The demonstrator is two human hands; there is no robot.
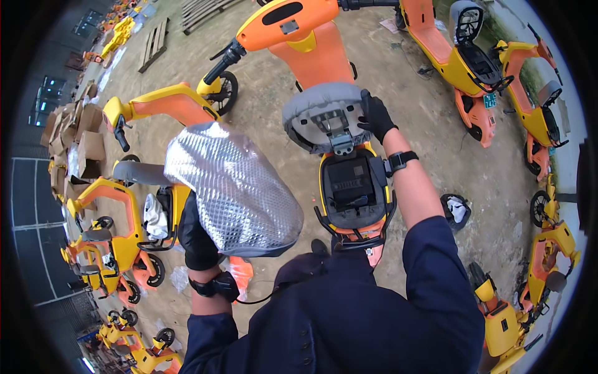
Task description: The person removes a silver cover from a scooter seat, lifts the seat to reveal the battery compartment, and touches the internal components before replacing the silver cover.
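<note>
My left hand point(198, 234), in a black glove, grips the lower left edge of a silver quilted seat cover point(233, 187). The cover is puffed out and hides most of the fingers. My right hand point(377, 117), gloved in black too, holds the right rim of a grey scooter seat point(299, 121). That seat is tipped up on its metal hinge point(341, 143), with its underside toward me. Below the hinge the black compartment point(350, 184) of the orange and yellow scooter point(314, 56) lies uncovered. The cover is left of the seat and apart from it.
Yellow and orange scooters stand on both sides, one point(165, 103) close at the left. At the right, another scooter point(464, 68) has its seat raised. A dark bin with white material point(458, 209) sits on the floor. Cardboard boxes point(90, 146) and a wooden pallet point(154, 45) lie far left.
</note>
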